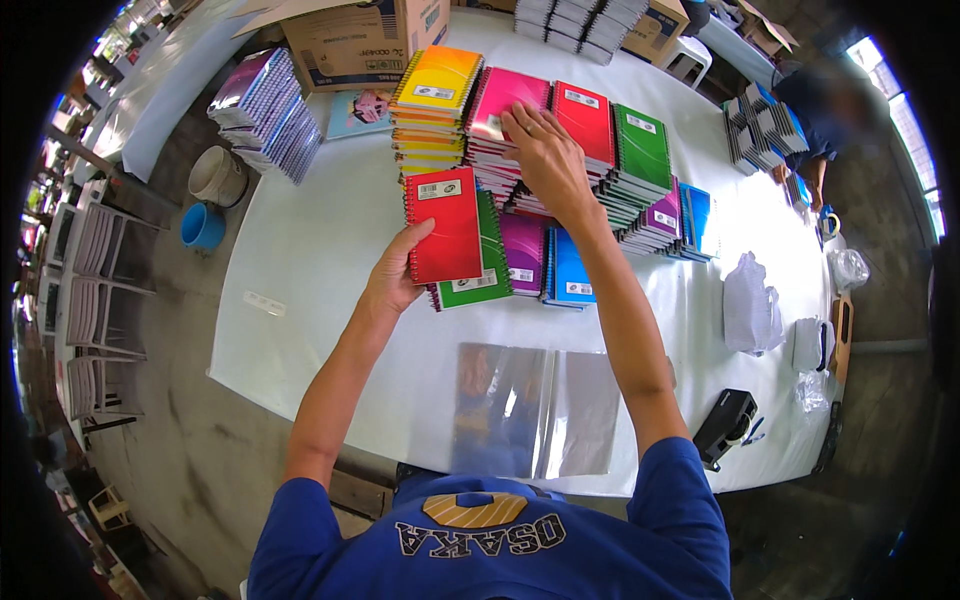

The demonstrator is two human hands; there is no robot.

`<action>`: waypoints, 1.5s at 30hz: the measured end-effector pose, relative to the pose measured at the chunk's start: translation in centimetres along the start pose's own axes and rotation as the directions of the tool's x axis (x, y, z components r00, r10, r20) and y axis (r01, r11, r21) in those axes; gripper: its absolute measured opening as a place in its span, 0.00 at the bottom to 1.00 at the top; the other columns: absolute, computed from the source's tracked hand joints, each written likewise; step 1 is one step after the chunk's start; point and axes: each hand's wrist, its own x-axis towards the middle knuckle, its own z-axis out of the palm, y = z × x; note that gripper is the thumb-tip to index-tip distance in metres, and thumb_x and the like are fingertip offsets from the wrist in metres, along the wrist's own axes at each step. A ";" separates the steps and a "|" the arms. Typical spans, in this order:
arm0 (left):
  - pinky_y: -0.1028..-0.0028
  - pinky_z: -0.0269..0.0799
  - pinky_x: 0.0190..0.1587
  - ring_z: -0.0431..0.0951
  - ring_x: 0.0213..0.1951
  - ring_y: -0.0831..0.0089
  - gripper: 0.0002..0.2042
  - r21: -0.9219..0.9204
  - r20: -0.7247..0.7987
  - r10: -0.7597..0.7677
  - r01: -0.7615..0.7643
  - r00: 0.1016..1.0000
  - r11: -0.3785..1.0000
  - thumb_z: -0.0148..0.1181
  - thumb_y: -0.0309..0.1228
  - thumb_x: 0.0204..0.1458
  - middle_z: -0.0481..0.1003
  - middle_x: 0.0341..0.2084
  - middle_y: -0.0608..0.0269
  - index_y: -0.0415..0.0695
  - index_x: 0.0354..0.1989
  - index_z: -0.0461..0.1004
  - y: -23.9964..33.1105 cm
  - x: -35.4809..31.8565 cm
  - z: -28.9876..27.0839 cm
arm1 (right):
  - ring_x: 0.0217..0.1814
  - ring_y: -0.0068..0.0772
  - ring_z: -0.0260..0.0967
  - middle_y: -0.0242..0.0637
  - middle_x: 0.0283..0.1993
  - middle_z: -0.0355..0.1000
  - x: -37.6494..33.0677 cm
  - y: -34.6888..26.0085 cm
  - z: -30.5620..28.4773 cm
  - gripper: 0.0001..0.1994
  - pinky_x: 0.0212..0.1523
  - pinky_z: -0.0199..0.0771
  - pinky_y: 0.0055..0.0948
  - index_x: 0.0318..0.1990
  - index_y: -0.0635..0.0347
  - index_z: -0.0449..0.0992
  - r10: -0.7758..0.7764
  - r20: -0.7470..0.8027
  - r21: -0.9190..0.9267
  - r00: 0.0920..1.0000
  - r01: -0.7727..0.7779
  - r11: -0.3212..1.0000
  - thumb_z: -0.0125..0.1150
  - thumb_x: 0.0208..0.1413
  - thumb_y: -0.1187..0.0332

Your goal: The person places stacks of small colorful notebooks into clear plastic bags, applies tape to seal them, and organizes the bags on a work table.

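1. Head view, left side: the left hand [393, 280] holds a red notebook [443, 225] by its spiral edge, thumb on the cover and fingers curled underneath, just above a fanned set of green [487, 280], purple [523, 255] and blue [572, 270] notebooks lying on the white table [300, 260].

2. Head view, centre: the right hand [545, 150] lies flat on the pink stack [500, 110], fingers spread and pressing its top cover. Yellow [435, 85], red [585, 120] and green [640, 150] stacks stand beside it, touching side to side.

3. Head view, near edge: clear plastic sleeves [530, 410] lie flat before the person; a black tape dispenser [725, 425] sits to the right, well apart from both hands.

4. Head view, rim: a cardboard box [360, 40] stands behind the stacks; a co-worker [815, 110] handles other notebooks at the far right corner.

5. Judged from this: lifting only one pink notebook looks best done by curling the fingertips under the top cover's free edge while the palm steadies the stack.

6. Judged risk: the stacks lean against each other, so a sideways drag could topple a neighbour; a straight lift seems safer, with the red notebook kept level so the fan below is not knocked.
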 end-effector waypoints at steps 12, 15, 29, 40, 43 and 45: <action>0.61 0.75 0.52 0.76 0.49 0.64 0.27 -0.073 0.152 -0.042 0.053 0.987 0.996 0.64 0.39 0.51 0.74 0.48 0.55 0.41 0.57 0.64 0.4 0.8 -2.7 | 0.52 0.39 0.73 0.38 0.47 0.76 -4.1 -10.6 -4.3 0.12 0.60 0.67 0.46 0.39 0.58 0.80 -0.305 0.139 0.448 0.942 0.215 0.868 0.64 0.43 0.75; 0.60 0.75 0.52 0.77 0.49 0.63 0.27 -0.107 0.017 -0.004 0.006 1.000 0.994 0.65 0.37 0.50 0.74 0.48 0.54 0.39 0.56 0.65 1.4 0.0 -3.4 | 0.54 0.40 0.72 0.41 0.48 0.76 3.4 -9.4 -1.3 0.08 0.60 0.65 0.48 0.36 0.59 0.80 -0.129 -0.116 0.313 0.985 0.160 0.936 0.64 0.49 0.68; 0.62 0.73 0.55 0.74 0.53 0.66 0.31 -0.093 0.153 0.005 0.009 0.988 0.996 0.55 0.50 0.57 0.71 0.53 0.55 0.40 0.62 0.59 1.6 0.1 -5.6 | 0.49 0.37 0.75 0.38 0.40 0.79 7.8 -5.9 -2.7 0.11 0.60 0.68 0.38 0.35 0.59 0.79 -0.155 -0.089 0.533 0.984 0.178 0.827 0.56 0.46 0.84; 0.63 0.67 0.59 0.69 0.58 0.66 0.33 -0.042 0.311 -0.032 0.048 0.950 0.998 0.39 0.58 0.61 0.67 0.58 0.57 0.44 0.65 0.56 -1.7 -2.3 -5.4 | 0.57 0.44 0.70 0.41 0.51 0.75 -2.5 -5.2 2.3 0.15 0.57 0.70 0.30 0.43 0.64 0.78 -0.009 0.289 0.887 0.957 -0.264 0.378 0.56 0.48 0.86; 0.63 0.66 0.60 0.69 0.58 0.65 0.31 -0.074 0.270 -0.017 0.038 0.963 0.997 0.42 0.55 0.61 0.67 0.58 0.57 0.44 0.65 0.57 -2.6 -2.8 -7.0 | 0.58 0.47 0.69 0.44 0.54 0.73 -9.1 -5.2 2.1 0.17 0.61 0.66 0.33 0.49 0.64 0.76 0.319 0.400 0.642 0.859 -0.511 0.571 0.58 0.49 0.82; 0.62 0.66 0.60 0.69 0.58 0.65 0.31 -0.173 0.264 -0.025 0.072 0.964 0.982 0.44 0.53 0.61 0.67 0.58 0.57 0.44 0.65 0.57 -3.4 -2.7 -8.3 | 0.59 0.49 0.68 0.46 0.56 0.72 -15.0 -6.6 3.4 0.19 0.63 0.63 0.38 0.52 0.63 0.74 0.223 0.248 0.239 0.943 -0.283 0.929 0.58 0.50 0.79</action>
